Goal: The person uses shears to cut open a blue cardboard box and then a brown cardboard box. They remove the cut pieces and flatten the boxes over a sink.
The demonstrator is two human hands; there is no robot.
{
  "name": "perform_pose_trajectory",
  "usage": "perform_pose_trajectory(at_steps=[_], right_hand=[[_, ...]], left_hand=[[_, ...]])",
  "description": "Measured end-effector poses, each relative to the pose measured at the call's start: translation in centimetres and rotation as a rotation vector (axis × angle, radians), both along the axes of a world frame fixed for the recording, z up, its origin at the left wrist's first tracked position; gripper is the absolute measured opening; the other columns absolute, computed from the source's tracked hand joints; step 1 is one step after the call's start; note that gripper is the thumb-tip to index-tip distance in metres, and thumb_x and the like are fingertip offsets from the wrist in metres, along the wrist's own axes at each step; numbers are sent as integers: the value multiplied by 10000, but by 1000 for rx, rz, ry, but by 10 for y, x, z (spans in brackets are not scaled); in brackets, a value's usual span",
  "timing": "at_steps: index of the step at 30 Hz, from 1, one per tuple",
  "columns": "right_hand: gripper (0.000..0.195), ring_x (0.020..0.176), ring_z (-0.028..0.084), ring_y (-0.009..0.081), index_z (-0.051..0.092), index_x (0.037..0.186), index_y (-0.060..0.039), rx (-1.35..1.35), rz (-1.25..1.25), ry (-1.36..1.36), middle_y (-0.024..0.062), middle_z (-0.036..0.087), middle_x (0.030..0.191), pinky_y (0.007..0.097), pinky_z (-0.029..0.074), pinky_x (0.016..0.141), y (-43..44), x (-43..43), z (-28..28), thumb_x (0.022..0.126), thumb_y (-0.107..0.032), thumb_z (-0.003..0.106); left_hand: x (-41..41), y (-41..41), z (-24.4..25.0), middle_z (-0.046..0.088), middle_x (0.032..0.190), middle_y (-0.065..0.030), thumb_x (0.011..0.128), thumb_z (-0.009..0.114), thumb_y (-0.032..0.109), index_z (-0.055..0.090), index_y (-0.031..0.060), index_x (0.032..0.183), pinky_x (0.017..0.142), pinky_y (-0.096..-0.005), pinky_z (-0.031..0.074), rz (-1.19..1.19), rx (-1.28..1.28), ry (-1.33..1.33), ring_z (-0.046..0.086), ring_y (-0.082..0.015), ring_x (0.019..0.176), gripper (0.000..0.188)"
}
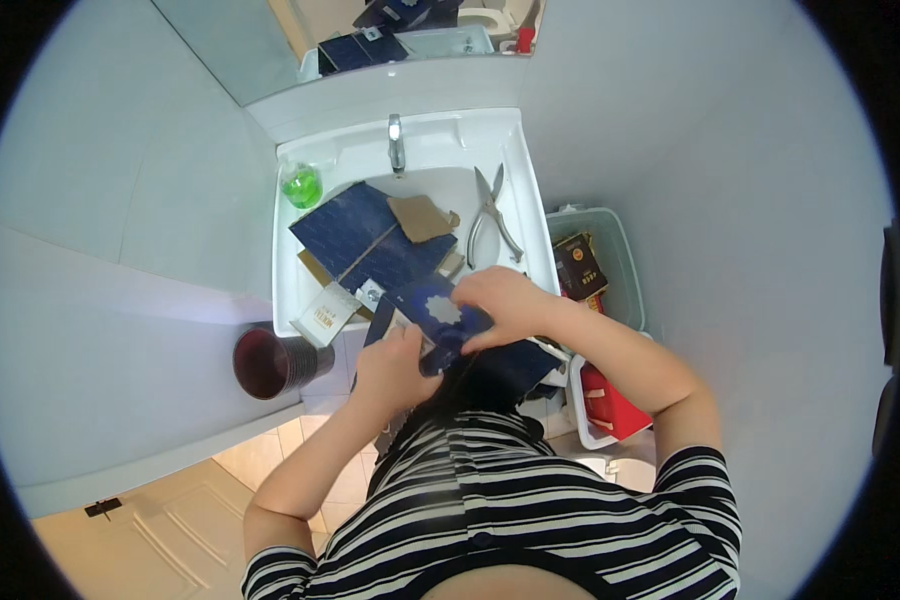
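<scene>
A dark blue cardboard piece (417, 294) with a white star-shaped emblem is held at the front of the sink, in front of my body. My left hand (394, 367) grips its left side, with fingers curled over a pale patch. At its upper right edge, my right hand (508, 304) holds it between thumb and fingers. Behind it, a larger folded blue cardboard sheet (352, 232) lies over the white basin (439, 180). A torn brown cardboard scrap (418, 219) rests on that sheet. Metal shears (489, 210) lie in the basin's right side, blades apart.
A small white box (325, 313) bearing writing overhangs the basin's front left. Green liquid fills a clear container (301, 185) near the faucet (396, 142). A dark ribbed bin (266, 364) is at lower left. Right of the sink are a bin (621, 236) with packaging and a red box (611, 405).
</scene>
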State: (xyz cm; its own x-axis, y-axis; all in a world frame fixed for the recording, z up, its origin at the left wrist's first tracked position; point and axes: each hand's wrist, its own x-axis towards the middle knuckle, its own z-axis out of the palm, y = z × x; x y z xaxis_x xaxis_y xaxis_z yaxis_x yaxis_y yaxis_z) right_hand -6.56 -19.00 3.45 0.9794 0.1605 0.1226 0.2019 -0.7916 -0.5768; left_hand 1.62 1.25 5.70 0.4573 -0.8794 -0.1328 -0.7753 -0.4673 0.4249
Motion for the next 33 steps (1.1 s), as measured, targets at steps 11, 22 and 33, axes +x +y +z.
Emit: perform_pose_trajectory(at_steps=[11, 22, 33], right_hand=[[647, 1009, 449, 300, 344, 1251, -122, -349, -923, 539, 160, 429, 1102, 438, 422, 754, -47, 65, -119, 691, -301, 614], [274, 725, 581, 335, 467, 927, -11, -154, -1068, 422, 157, 556, 712, 391, 470, 636, -88, 51, -163, 718, -165, 554], [179, 994, 506, 222, 458, 915, -84, 1206, -883, -163, 116, 518, 944, 377, 427, 836, -35, -31, -25, 777, 29, 452]], left_hand=[[-7, -8, -16, 531, 752, -115, 552, 684, 309, 518, 59, 789, 554, -357, 460, 72, -105, 149, 567, -286, 678, 381], [-2, -9, -26, 524, 750, -102, 529, 698, 319, 523, 61, 781, 557, -359, 459, 62, -182, 206, 563, -283, 657, 400], [-2, -29, -31, 543, 787, -108, 554, 685, 318, 530, 68, 824, 592, -369, 465, 114, -156, 90, 567, -282, 723, 400]])
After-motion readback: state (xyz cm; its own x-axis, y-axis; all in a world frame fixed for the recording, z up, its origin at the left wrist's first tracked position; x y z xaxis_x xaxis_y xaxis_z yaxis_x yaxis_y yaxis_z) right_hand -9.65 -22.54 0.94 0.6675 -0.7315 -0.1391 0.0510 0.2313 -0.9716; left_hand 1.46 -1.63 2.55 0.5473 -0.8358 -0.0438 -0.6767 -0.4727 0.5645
